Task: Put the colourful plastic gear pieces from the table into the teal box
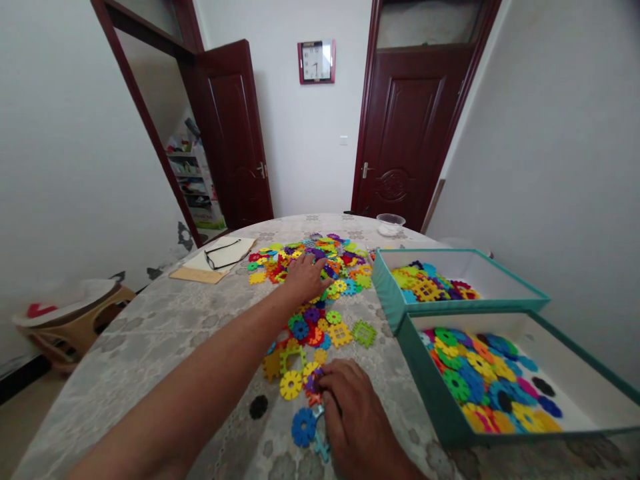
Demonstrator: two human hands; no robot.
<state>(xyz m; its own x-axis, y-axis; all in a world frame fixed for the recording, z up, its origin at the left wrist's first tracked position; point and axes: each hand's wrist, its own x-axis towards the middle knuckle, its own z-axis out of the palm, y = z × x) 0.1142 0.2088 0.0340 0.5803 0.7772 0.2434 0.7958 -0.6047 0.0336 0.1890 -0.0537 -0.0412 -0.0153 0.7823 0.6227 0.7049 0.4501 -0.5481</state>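
Observation:
My left hand [305, 277] reaches over the table to the far pile of colourful plastic building pieces [275, 268]. Its fingers are spread over the pile, and no held piece shows. Nearer to me, my right hand [353, 407] rests with curled fingers beside a purple notched piece [313, 381]. Its fingertips are at that piece's edge; whatever lies under them is hidden. Close by are a yellow disc [291, 385], a blue disc [303, 427] and a light-blue piece [321, 448]. A black disc [259, 407] lies apart on the left.
Two teal-edged boxes stand on the right: the far box [480, 305] and near box [415, 373] both hold pieces. Glasses [215, 260] lie on a notebook [193, 272] at left. A clear bowl [391, 223] is at the back of the patterned tablecloth [200, 313].

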